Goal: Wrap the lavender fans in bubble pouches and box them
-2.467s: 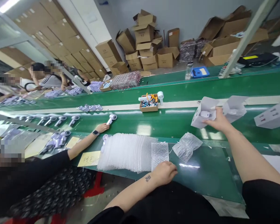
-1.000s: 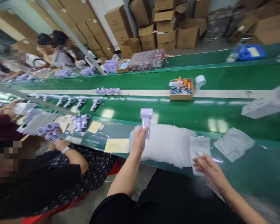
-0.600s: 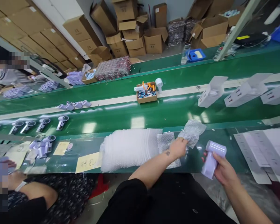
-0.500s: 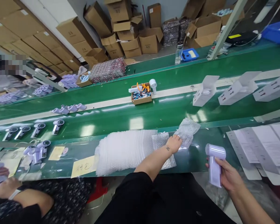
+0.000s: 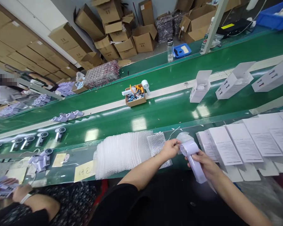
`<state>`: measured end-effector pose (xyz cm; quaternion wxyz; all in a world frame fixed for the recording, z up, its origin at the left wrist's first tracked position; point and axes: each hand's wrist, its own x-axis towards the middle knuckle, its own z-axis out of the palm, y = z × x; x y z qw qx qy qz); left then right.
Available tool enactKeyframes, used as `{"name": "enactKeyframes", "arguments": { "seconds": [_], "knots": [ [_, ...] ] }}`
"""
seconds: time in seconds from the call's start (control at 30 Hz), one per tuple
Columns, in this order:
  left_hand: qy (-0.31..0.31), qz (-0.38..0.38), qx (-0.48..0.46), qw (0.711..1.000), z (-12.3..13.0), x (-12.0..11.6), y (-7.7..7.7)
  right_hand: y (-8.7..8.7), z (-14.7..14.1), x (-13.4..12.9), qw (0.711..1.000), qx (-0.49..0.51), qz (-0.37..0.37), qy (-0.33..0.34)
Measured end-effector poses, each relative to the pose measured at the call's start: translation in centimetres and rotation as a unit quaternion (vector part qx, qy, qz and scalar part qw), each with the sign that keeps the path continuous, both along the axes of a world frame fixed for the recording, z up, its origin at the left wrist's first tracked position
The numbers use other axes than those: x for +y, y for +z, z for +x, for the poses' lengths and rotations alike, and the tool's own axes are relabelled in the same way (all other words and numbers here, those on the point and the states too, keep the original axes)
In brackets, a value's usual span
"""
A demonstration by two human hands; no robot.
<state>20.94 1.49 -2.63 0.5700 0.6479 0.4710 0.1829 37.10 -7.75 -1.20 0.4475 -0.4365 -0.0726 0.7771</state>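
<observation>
A lilac hair-dryer-shaped device [image 5: 196, 168] is in my right hand [image 5: 206, 163], its fingers wrapped round the handle. The round head points up and left. My left hand [image 5: 171, 148] is closed in a pinch at the edge of a clear bubble-wrap bag [image 5: 184, 137]. That bag lies right against the device's head; how much of the head is inside it, I cannot tell. Beneath my left wrist a flat bubble-wrap bag [image 5: 156, 142] rests at the end of a long fanned stack of bubble-wrap bags [image 5: 122, 153].
White printed boxes [image 5: 226, 144] line the bench at right; open white boxes [image 5: 200, 89] stand on the green conveyor [image 5: 160, 110]. A small carton [image 5: 136, 102] sits mid-belt. More lilac devices [image 5: 41, 158] lie left, near a co-worker's hands [image 5: 21, 192].
My right hand has brought the device left and up to the bubble-wrap bag. The bag has drawn in beside the device's head, and my left hand has shifted slightly left. The view has turned right.
</observation>
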Motion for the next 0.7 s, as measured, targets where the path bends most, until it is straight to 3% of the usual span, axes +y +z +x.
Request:
{"name": "enactKeyframes", "arguments": {
  "seconds": [0.07,0.1,0.33,0.43,0.53,0.6,0.63,0.7],
  "knots": [
    [0.092,-0.048,-0.031,0.994,-1.1,-0.7,0.8,0.2,-0.4,0.1,0.999,-0.018,-0.021,0.018],
    [0.111,-0.049,-0.047,0.992,-1.6,-1.1,1.0,0.3,-0.8,0.0,0.999,-0.025,-0.033,0.024],
    [0.117,0.048,-0.026,0.992,-3.0,-2.1,1.9,1.6,-4.7,-1.4,0.993,-0.109,-0.033,0.024],
    [0.031,0.217,0.003,0.976,-4.1,-2.6,2.1,2.2,-5.4,-1.5,0.994,-0.109,-0.02,0.016],
    [-0.159,0.404,0.009,0.901,-6.5,-3.8,1.8,2.3,-5.9,-1.8,0.994,-0.11,-0.027,0.001],
    [-0.238,0.441,0.016,0.865,-8.1,-4.6,1.3,2.2,-6.6,-2.1,0.991,-0.125,-0.038,-0.041],
    [-0.24,0.435,0.027,0.867,-8.8,-4.9,1.1,2.0,-7.1,-2.2,0.988,-0.129,-0.048,-0.065],
    [-0.189,0.393,0.057,0.898,-9.4,-5.4,0.9,1.4,-8.2,-2.6,0.983,-0.132,-0.075,-0.101]
  ]
}}
